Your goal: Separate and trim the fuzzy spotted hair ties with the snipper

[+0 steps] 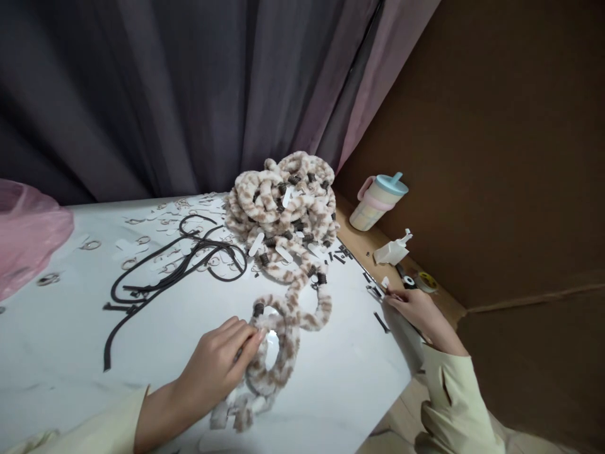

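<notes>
Black cords [163, 285] lie centre-left, apparently within reach; the left hand [215, 354] pinches a plush ring [289, 348] at lower centre, seemingly to steady it; the right hand [423, 313], lower right, has close-set fingers near black scraps [380, 322]; whether they grip anything, I cannot tell.

- Furry loop [290, 347]: soft, matt, thick-piled plush
- Tabletop [340, 359]: smooth, faintly glossy
- Curtain [189, 94] over there: matt cloth
- Pink bag [33, 236]: thin, shiny plastic
- Dark cords [165, 284]: matt, rubbery-looking
- Tumbler [371, 208]: smooth plastic, by its look
- Brown panel [501, 164]: matt, like cardboard
</notes>
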